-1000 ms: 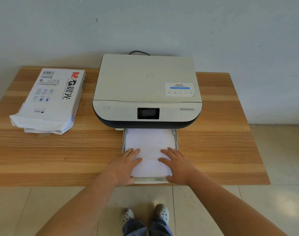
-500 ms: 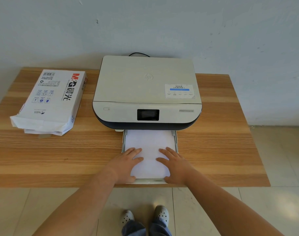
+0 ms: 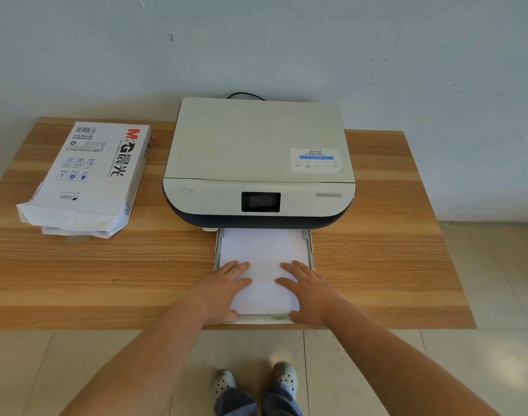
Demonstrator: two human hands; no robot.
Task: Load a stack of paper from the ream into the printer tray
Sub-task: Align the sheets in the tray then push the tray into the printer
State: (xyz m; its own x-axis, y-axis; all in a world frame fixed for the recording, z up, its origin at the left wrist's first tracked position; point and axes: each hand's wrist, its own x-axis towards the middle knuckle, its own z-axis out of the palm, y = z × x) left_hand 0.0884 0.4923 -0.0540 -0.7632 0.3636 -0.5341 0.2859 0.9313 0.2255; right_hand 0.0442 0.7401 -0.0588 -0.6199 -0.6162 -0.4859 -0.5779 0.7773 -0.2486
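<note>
Nearest you, your left hand point(image 3: 223, 288) and right hand point(image 3: 306, 292) lie flat, fingers straight, pressing on the stack of paper point(image 3: 264, 259) that sits in the pulled-out printer tray point(image 3: 310, 250). Neither hand grips anything; the palms overlap the tray's near corners. This looks like the seating step: the sheets are down between the side guides, and their far end already runs under the printer point(image 3: 258, 163). Next, I'd say, you need an even push from both hands to slide the tray home, keeping the stack square so no corner catches. The tray's front lip overhangs the near edge of the bench point(image 3: 376, 280), a wood-grain top. Off to your left, well apart from the printer, lies the opened ream point(image 3: 88, 175), its torn wrapper end facing you. Behind it all, a black cable point(image 3: 244, 95) rises against a pale wall point(image 3: 256, 40); tiled floor point(image 3: 481, 295) shows to the right.
</note>
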